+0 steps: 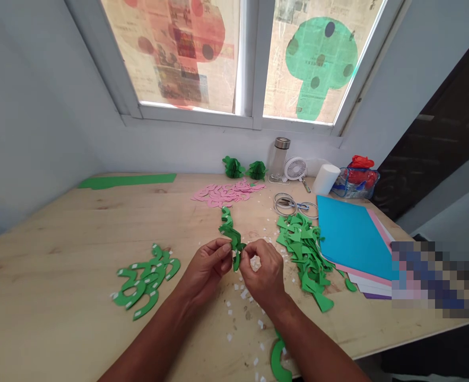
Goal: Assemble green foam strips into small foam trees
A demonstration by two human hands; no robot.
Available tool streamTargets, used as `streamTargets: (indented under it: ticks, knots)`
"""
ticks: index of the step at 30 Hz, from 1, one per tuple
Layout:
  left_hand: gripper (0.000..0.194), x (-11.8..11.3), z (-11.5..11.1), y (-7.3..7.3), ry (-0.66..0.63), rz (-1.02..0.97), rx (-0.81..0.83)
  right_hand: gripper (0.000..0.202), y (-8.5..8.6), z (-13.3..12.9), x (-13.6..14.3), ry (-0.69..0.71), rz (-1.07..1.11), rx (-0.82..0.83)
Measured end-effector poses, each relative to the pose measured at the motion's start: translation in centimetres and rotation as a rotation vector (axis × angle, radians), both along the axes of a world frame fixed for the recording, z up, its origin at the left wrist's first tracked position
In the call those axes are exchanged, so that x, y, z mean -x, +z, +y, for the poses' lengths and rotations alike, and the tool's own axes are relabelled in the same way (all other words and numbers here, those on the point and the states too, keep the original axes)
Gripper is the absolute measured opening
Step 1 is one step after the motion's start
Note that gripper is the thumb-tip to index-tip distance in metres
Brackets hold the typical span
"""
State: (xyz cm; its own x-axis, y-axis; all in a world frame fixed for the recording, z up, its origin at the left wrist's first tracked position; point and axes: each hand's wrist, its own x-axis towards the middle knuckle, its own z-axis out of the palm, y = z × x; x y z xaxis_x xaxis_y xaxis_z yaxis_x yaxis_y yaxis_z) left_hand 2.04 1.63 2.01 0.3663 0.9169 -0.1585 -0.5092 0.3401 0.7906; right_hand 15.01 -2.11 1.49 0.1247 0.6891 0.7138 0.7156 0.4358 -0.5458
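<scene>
Both hands meet over the middle of the wooden table (59, 239). My left hand (206, 268) pinches the near end of a chain of joined green paper pieces (229, 231) that trails away from me across the table. My right hand (263, 273) grips the same end from the right, fingertips closed on it. To the left lies a small group of green curved cut-outs with white tape tabs (147, 281). A larger heap of green cut-outs (304, 249) is on the right. One more green piece (276, 361) lies under my right forearm.
Small white backing scraps (242, 297) litter the table near my hands. Farther back are pink cut-outs (226, 193), two green honeycomb shapes (244, 168), a glass bottle (279, 158), a small fan (296, 168), scissors (294, 204) and a white roll (325, 179). Coloured sheets (354, 236) are stacked right.
</scene>
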Motion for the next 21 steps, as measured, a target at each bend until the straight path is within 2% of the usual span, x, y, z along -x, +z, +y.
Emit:
streamTargets:
  ticks: [8,15,21]
  knots:
    - [0.025,0.1,0.0,0.3,0.022,-0.018,0.032,0.009,0.0,0.6,-1.0,-0.091,0.183,0.088]
    - [0.026,0.2,0.1,0.2,0.057,0.009,0.016,0.015,0.1,0.8,-1.5,0.002,0.205,0.142]
    - [0.026,0.1,0.2,0.2,0.099,0.052,-0.019,0.017,0.3,0.7,-1.2,0.193,0.305,0.244]
